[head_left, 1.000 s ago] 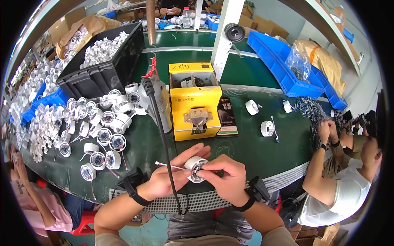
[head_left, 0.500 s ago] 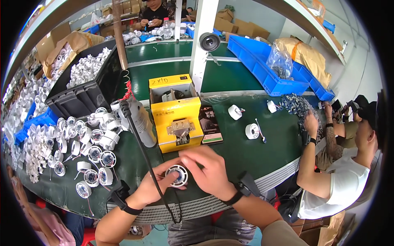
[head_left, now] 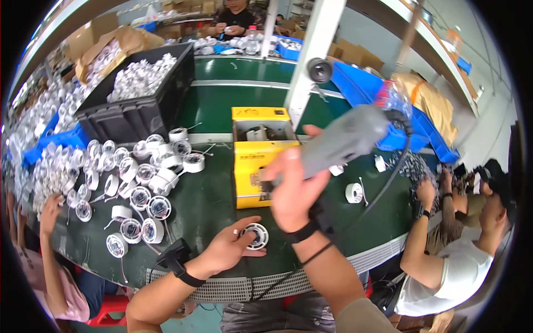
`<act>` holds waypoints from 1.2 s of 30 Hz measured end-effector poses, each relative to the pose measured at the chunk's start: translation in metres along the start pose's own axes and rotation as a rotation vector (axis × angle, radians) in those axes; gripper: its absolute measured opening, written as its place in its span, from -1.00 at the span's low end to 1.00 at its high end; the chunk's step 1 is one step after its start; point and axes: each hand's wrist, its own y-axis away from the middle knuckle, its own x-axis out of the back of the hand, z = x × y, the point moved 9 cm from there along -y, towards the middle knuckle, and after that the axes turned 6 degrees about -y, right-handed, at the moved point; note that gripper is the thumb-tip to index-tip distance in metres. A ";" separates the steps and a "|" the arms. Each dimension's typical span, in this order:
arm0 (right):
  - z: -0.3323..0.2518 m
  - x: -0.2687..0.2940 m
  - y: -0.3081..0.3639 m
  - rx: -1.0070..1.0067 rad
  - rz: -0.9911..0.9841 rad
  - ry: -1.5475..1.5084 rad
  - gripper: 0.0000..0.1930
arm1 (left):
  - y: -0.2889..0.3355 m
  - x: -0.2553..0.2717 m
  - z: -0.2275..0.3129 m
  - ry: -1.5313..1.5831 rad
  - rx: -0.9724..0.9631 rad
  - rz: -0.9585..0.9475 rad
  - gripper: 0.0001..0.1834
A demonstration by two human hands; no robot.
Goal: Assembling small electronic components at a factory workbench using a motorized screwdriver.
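My left hand (head_left: 226, 250) is closed on a round white lamp housing (head_left: 260, 232) with a dark inside, held low over the green bench near its front edge; the thumb lies across the middle. In my right hand (head_left: 294, 194) is a grey corded electric screwdriver (head_left: 347, 137), raised and tilted, blurred by motion, its tip hidden near the hand. The yellow machine (head_left: 250, 158) stands just behind, partly covered by my right hand. A black cord runs from the tool's far end down across my right forearm.
Many white housings (head_left: 158, 206) with short wires lie to the left, beside a black crate (head_left: 133, 119) of small white parts. Another person's hand (head_left: 50, 213) reaches in there. Single housings (head_left: 354, 193) and blue trays (head_left: 425, 130) are to the right, near a seated co-worker (head_left: 452, 255).
My right hand has left the housing and now grips the screwdriver, which hung by the machine. My left hand keeps the housing. The view has shifted, and a person's hand has come in at left.
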 end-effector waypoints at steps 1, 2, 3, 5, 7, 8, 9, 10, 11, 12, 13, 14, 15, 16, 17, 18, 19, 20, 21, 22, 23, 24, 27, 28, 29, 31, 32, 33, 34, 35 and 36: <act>-0.002 0.008 -0.009 0.021 0.018 0.050 -0.60 | 0.000 -0.002 0.001 -0.054 -0.007 0.006 -0.55; -0.001 0.010 -0.013 0.029 0.008 0.056 -0.63 | 0.000 0.000 0.001 -0.047 -0.001 0.012 -0.54; 0.003 0.010 -0.014 0.021 -0.002 0.053 -0.63 | 0.001 0.002 0.001 -0.041 0.005 0.016 -0.54; 0.010 0.007 -0.013 -0.006 -0.055 0.117 -0.66 | 0.001 0.005 -0.002 -0.028 -0.005 0.016 -0.54; 0.016 0.005 -0.010 -0.034 -0.055 0.107 -0.67 | 0.001 0.006 -0.003 -0.019 -0.010 0.014 -0.54; 0.017 0.005 -0.010 -0.030 -0.058 0.111 -0.67 | 0.000 0.006 -0.002 -0.041 -0.012 0.016 -0.55; 0.018 0.005 -0.009 -0.025 -0.060 0.116 -0.68 | 0.000 0.007 -0.002 -0.065 -0.013 0.017 -0.56; 0.019 0.005 -0.009 -0.030 -0.061 0.115 -0.68 | 0.000 0.006 -0.002 -0.063 -0.011 0.021 -0.56; 0.019 0.005 -0.009 -0.035 -0.068 0.127 -0.68 | 0.000 0.006 -0.002 -0.063 -0.008 0.025 -0.56; 0.019 0.005 -0.008 -0.040 -0.075 0.139 -0.69 | 0.000 0.005 -0.001 -0.063 -0.005 0.028 -0.56; 0.019 0.006 -0.008 -0.041 -0.073 0.140 -0.69 | 0.000 0.004 -0.001 -0.063 -0.003 0.028 -0.56; 0.019 0.007 -0.009 -0.045 -0.073 0.136 -0.70 | 0.000 0.004 -0.001 -0.068 0.011 0.033 -0.56; 0.019 0.007 -0.009 -0.049 -0.072 0.133 -0.70 | 0.000 0.003 -0.002 -0.073 0.024 0.036 -0.55; 0.019 0.008 -0.009 -0.049 -0.069 0.133 -0.70 | 0.000 0.003 -0.002 -0.075 0.026 0.035 -0.55; 0.023 0.008 -0.009 -0.068 -0.080 0.136 -0.71 | 0.000 0.003 -0.001 -0.060 0.016 0.044 -0.55; 0.025 0.008 -0.008 -0.088 -0.090 0.139 -0.71 | 0.001 0.003 0.000 -0.046 0.005 0.052 -0.56; 0.024 0.008 -0.007 -0.085 -0.088 0.139 -0.71 | 0.000 0.003 0.000 -0.049 0.004 0.049 -0.56; 0.024 0.007 -0.004 -0.096 -0.105 0.140 -0.70 | 0.000 0.006 -0.001 -0.045 0.010 0.066 -0.56; 0.024 0.006 0.000 -0.109 -0.124 0.142 -0.70 | -0.001 0.008 -0.002 -0.040 0.015 0.083 -0.56; 0.022 0.009 0.006 -0.141 -0.140 0.125 -0.68 | 0.000 0.008 -0.003 -0.034 0.020 0.087 -0.56; 0.017 0.010 0.012 -0.150 -0.142 0.125 -0.68 | 0.000 0.008 -0.002 -0.036 0.007 0.088 -0.58; 0.013 0.010 0.019 -0.187 -0.132 0.054 -0.67 | -0.001 0.008 -0.001 -0.038 -0.005 0.091 -0.59; 0.010 0.016 0.041 -0.247 -0.118 -0.016 -0.63 | -0.003 0.007 -0.001 -0.047 -0.024 0.090 -0.59; 0.010 0.015 0.047 -0.276 -0.139 -0.021 -0.62 | -0.004 0.007 -0.001 -0.041 -0.036 0.103 -0.61; 0.011 0.013 0.052 -0.306 -0.159 -0.026 -0.61 | -0.004 0.007 0.000 -0.038 -0.032 0.104 -0.61; 0.015 0.013 0.056 -0.326 -0.164 -0.035 -0.60 | -0.002 0.006 0.004 -0.081 -0.045 0.115 -0.61; 0.015 0.012 0.058 -0.318 -0.179 -0.032 -0.60 | -0.002 0.006 0.004 -0.080 -0.043 0.116 -0.61; 0.015 0.011 0.059 -0.310 -0.194 -0.028 -0.60 | -0.002 0.006 0.004 -0.072 -0.048 0.117 -0.61; 0.016 0.012 0.060 -0.312 -0.194 -0.029 -0.60 | -0.002 0.006 0.004 -0.065 -0.053 0.118 -0.61; 0.017 0.013 0.062 -0.322 -0.207 -0.006 -0.60 | -0.002 0.006 0.004 -0.065 -0.052 0.120 -0.61; 0.019 0.014 0.063 -0.332 -0.219 0.017 -0.59 | -0.002 0.006 0.005 -0.070 -0.055 0.120 -0.61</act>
